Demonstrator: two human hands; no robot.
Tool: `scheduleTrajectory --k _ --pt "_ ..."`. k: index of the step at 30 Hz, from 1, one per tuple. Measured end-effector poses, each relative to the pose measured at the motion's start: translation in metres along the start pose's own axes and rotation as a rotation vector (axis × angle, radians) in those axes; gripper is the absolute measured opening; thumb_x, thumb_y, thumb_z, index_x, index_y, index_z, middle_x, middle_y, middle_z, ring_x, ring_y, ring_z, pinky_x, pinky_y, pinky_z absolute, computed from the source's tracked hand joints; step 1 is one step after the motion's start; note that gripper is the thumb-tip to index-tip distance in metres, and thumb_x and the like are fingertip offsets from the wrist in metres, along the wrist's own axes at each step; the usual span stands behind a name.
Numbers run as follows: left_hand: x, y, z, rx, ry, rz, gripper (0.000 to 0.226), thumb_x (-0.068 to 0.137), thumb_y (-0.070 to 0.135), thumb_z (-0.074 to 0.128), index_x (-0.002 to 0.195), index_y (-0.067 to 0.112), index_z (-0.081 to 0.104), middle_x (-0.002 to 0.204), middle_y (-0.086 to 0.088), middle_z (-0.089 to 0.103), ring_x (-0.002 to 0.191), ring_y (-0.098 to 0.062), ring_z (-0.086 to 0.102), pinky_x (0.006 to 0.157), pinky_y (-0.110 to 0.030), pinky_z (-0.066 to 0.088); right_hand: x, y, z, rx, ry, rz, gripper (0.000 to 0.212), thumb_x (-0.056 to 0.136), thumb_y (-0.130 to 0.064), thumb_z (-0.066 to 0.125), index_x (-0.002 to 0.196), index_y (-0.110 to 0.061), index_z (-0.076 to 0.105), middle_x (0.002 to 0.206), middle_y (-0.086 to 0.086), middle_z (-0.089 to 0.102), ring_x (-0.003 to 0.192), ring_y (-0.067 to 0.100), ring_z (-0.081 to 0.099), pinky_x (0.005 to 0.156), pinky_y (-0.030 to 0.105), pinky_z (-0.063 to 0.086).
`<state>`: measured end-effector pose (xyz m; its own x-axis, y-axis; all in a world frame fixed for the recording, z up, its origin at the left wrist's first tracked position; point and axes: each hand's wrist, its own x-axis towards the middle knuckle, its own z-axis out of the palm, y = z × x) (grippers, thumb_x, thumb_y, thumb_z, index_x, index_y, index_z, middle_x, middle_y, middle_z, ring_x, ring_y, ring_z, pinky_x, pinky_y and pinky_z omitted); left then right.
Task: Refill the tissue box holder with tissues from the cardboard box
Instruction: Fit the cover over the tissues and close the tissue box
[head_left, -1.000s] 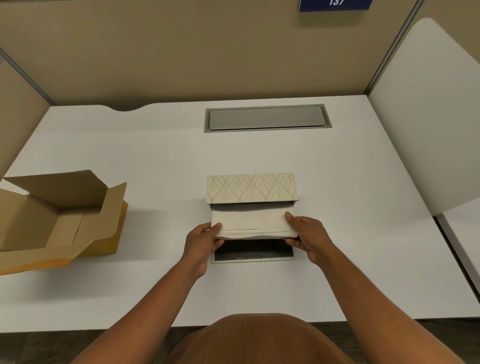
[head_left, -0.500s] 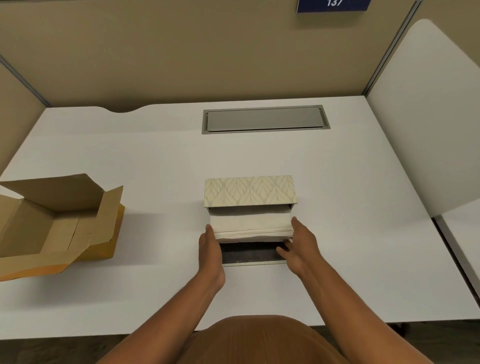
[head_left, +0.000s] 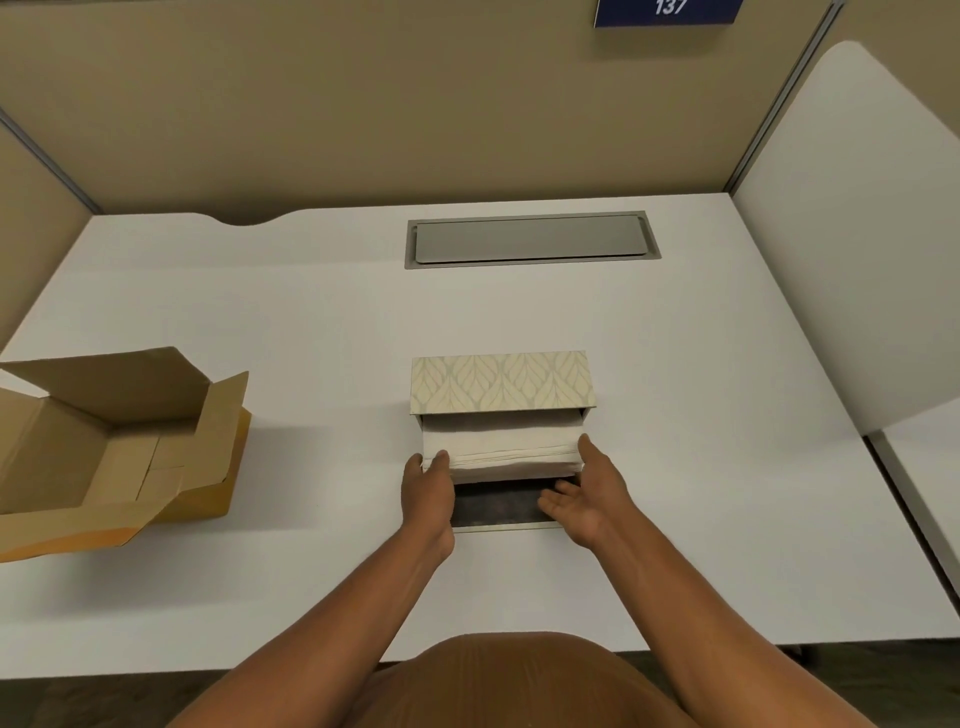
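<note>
The tissue box holder (head_left: 501, 385), cream with a leaf pattern, lies on the white desk at the centre with its open side towards me. Its dark flap (head_left: 496, 506) lies flat in front. A white stack of tissues (head_left: 501, 449) sits partly inside the holder and sticks out of the opening. My left hand (head_left: 428, 491) presses against the stack's left end. My right hand (head_left: 584, 493) touches the right end, palm turned inward, fingers spread. The brown cardboard box (head_left: 104, 447) stands open at the left and looks empty.
A grey metal cable hatch (head_left: 530, 240) is set into the desk at the back. Beige partition walls enclose the desk behind and to the left; a white panel (head_left: 852, 249) stands to the right. A blue sign (head_left: 670, 10) hangs above.
The tissue stack has gone further into the holder. Both hands shifted from gripping its front corners to flat contact at its ends, and the right palm has turned open.
</note>
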<state>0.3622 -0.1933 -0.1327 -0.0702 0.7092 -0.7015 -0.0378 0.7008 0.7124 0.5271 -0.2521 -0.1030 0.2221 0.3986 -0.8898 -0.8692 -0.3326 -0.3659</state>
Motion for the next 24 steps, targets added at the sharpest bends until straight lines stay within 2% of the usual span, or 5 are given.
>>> scheduleTrajectory --k 8,11,15,18,24 --pt "0.0 0.0 -0.006 0.156 0.023 0.067 0.057 0.103 0.031 0.05 0.155 0.023 0.028 0.157 -0.004 0.038 0.136 -0.028 0.043 0.113 -0.043 0.038 0.0 0.0 -0.01 -0.118 -0.011 -0.027 0.07 0.095 -0.04 0.062 0.151 -0.009 0.033 0.154 0.025 0.036 0.138 0.041 0.041 0.112 0.051 0.039" --pt "-0.003 0.011 -0.012 0.113 0.034 0.099 0.06 0.102 0.039 0.051 0.155 0.024 0.027 0.158 -0.003 0.036 0.139 -0.027 0.041 0.114 -0.042 0.037 -0.002 -0.017 -0.015 -0.252 0.088 -0.23 0.068 0.094 -0.05 0.057 0.149 -0.014 0.037 0.148 0.016 0.045 0.129 0.034 0.049 0.103 0.048 0.048" --pt "-0.002 0.041 -0.029 0.489 0.001 0.51 0.094 0.086 0.057 0.066 0.157 0.031 0.012 0.167 0.005 0.012 0.151 -0.018 0.018 0.118 -0.041 0.024 -0.007 -0.057 -0.011 -0.549 0.146 -0.593 0.063 0.096 -0.053 0.052 0.136 -0.004 0.049 0.137 0.022 0.053 0.119 0.04 0.057 0.102 0.053 0.05" --pt "0.004 0.05 -0.042 0.88 -0.032 0.781 0.12 0.07 0.063 0.077 0.158 0.027 0.004 0.167 0.004 0.002 0.151 -0.016 0.008 0.116 -0.036 0.018 -0.007 -0.079 -0.003 -0.786 0.051 -0.616 0.063 0.092 -0.057 0.056 0.128 -0.005 0.058 0.134 0.017 0.059 0.12 0.037 0.057 0.1 0.049 0.052" --pt "0.0 0.012 -0.046 0.658 -0.172 0.388 0.101 0.068 0.051 0.083 0.15 0.018 0.034 0.151 -0.007 0.042 0.127 -0.021 0.049 0.1 -0.033 0.047 0.01 -0.074 0.001 -1.037 0.012 -0.57 0.084 0.082 -0.071 0.054 0.142 -0.013 0.05 0.143 0.007 0.056 0.126 0.027 0.055 0.109 0.049 0.044"
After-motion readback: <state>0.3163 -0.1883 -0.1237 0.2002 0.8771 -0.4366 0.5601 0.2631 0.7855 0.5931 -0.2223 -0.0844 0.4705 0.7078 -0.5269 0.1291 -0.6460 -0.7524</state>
